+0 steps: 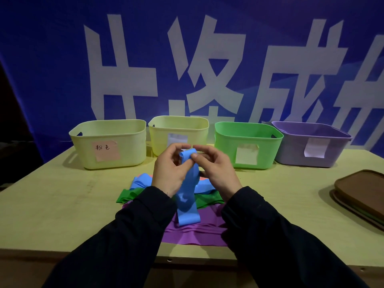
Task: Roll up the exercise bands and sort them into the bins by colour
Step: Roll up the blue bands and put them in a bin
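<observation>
Banner (62, 59), deep blue with huge white characters, fills the whole far side of the dim room. Below it a pale wooden worktop (52, 204) spans the scene. Along its far edge stand four bins in a row: left yellow bin (108, 142) with a pink note, middle yellow bin (178, 129), green bin (247, 142), purple bin (311, 146) at the right. Brown trays (361, 196) are stacked at the right edge. Near the middle lies a pile of bands, purple band (193, 233) nearest, green band (126, 195) behind. Left hand (169, 173) and right hand (216, 169) are raised over the pile, fingers pinching the curled top end of a blue band (188, 204) that hangs to the pile.
</observation>
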### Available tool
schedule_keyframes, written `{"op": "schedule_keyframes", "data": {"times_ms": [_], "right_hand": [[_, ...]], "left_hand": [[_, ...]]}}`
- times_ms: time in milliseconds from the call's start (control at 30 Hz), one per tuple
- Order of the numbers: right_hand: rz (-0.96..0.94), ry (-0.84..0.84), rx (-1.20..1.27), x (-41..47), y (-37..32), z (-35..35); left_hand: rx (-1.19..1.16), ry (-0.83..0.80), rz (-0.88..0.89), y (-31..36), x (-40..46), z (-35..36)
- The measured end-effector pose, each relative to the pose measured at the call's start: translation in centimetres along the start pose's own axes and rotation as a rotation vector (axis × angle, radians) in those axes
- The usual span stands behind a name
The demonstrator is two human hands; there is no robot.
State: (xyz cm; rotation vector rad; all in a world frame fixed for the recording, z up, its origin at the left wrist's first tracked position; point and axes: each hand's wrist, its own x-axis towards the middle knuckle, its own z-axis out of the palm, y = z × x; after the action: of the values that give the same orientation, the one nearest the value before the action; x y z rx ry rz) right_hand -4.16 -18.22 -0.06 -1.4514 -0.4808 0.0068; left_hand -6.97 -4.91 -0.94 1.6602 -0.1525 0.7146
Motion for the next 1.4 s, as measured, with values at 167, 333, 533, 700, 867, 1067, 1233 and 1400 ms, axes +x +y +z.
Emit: {"op": "schedule_keyframes", "data": {"times_ms": [167,333,533,700,867,1067,1233,1400], "right_hand": [[0.0,0.056,0.104,0.2,-0.7,-0.1],[-0.01,0.088,0.131,0.3,-1.0,0.0],[0.006,0.124,0.028,0.1,-1.4,0.0],[-0.02,0.16,-0.06,0.3,-1.7,-0.2],[-0.081,0.216,-0.17,0.7,-1.7,0.1],[-0.15,0.255,-0.26,1.0,-1.8,0.3],[-0.195,0.266,-0.241,0.8,-2.5,0.6],[-0.214,0.286,-0.192,1.0,-3.1,1.1]], "left_hand": [[-0.126,-0.052,-0.056,0.4,-0.1,-0.8],[-0.307,-0.164,-0.237,-0.2,-0.4,-1.8],[-0.133,-0.083,-0.109,-0.8,-0.4,-1.8],[-0.048,-0.069,-0.071,-0.2,-0.4,-1.8],[-0.164,-0.1,-0.222,1.0,-0.5,-1.6],[-0.102,-0.159,-0.123,1.2,-0.2,-1.3],[-0.251,-0.112,-0.227,1.8,0.3,-1.1],[-0.412,-0.088,-0.292,2.9,1.0,-0.7]]}}
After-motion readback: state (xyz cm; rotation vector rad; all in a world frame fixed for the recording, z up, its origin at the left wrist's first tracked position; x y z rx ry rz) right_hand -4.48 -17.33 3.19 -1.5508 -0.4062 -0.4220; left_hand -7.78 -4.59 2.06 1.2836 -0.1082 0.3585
